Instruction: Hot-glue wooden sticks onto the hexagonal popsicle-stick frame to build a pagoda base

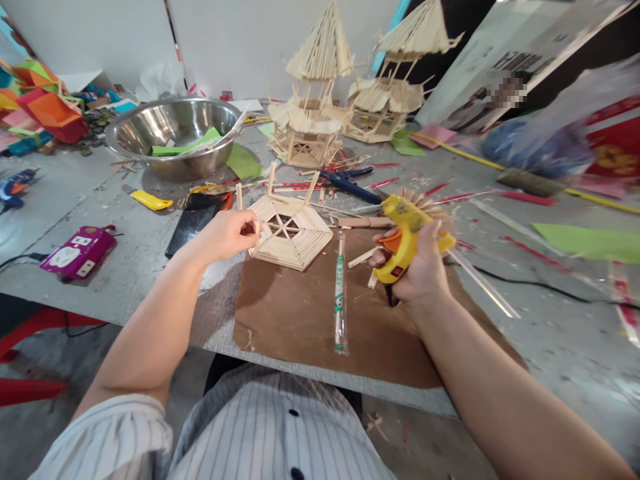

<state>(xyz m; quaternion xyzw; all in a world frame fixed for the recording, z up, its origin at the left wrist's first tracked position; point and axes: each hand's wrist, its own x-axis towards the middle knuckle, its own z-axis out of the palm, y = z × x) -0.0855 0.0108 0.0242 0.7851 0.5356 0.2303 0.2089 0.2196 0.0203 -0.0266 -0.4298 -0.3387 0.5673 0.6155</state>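
Hexagonal stick frame [290, 230] on brown mat [300, 313], pinched by left hand [230, 233]; right hand [423, 267] grips glue gun [407, 237].

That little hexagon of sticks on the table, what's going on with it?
A person is building a model from thin wooden sticks. Their left hand pinches the edge of the hexagonal stick frame, which sits on a brown sheet. Their right hand grips a yellow glue gun, held beside the frame, not touching it. Two finished stick towers stand further back, near a metal bowl.

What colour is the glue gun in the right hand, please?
Yellow, with an orange trigger; the head view shows the glue gun.
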